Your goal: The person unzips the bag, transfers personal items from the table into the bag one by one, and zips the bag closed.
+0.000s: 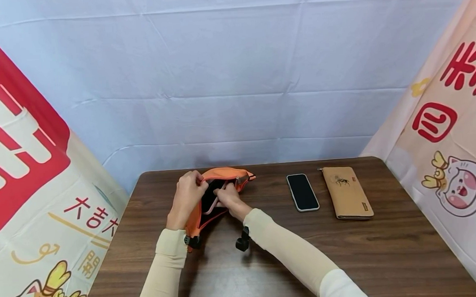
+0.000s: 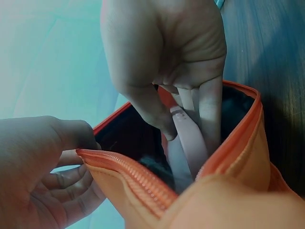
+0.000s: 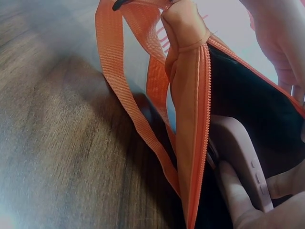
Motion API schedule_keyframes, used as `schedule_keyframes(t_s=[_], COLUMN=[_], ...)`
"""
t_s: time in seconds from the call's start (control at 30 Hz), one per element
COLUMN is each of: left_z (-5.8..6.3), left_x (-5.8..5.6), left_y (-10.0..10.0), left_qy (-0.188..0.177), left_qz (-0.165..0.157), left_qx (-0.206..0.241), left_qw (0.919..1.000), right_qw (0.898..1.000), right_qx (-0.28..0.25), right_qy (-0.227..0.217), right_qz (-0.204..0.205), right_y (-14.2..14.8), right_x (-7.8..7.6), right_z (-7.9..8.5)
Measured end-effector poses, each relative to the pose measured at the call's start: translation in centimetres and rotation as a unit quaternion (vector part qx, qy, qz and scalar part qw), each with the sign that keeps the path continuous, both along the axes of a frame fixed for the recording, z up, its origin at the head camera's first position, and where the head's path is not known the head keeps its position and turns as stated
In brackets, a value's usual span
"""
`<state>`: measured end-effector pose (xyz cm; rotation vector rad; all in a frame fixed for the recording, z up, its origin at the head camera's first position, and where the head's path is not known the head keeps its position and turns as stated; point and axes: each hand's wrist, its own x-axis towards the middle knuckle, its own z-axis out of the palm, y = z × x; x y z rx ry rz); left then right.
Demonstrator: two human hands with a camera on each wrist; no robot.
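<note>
An orange zippered bag (image 1: pixel 223 171) with a dark lining and a webbing strap (image 3: pixel 114 76) stands unzipped at the back of the table. Its rim is pinched between the thumb and fingers of my left hand (image 1: pixel 186 198), which holds the mouth apart. Inside that mouth, my right hand (image 1: pixel 230 200) grips a phone in a pale pink case (image 3: pixel 238 143), thumb on one face and fingers on the other. Side buttons show on the case in the right wrist view. The phone's lower end is hidden in the bag.
To the right on the dark wooden table (image 1: pixel 389 252) lies a phone with a black screen and pale edge (image 1: pixel 302 192). Beside it is a tan wallet (image 1: pixel 347 192) with a zip pull. A pale cloth (image 1: pixel 234 77) hangs behind; printed banners (image 1: pixel 456 155) flank the table.
</note>
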<state>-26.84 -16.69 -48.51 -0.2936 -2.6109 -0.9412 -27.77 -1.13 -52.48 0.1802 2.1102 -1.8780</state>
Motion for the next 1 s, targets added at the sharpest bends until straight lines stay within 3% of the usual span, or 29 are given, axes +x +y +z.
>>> schedule_keyframes(t_s=[1.0], left_z=[-0.2], left_x=[0.0], left_y=[0.1], left_qy=[-0.013], left_qz=[-0.004], left_qx=[0.004], left_qw=[0.9999], right_qw=[0.999], right_qx=[-0.036], right_qy=[-0.035], right_qz=[0.011], right_y=[-0.5], right_x=[-0.7], right_z=[-1.8])
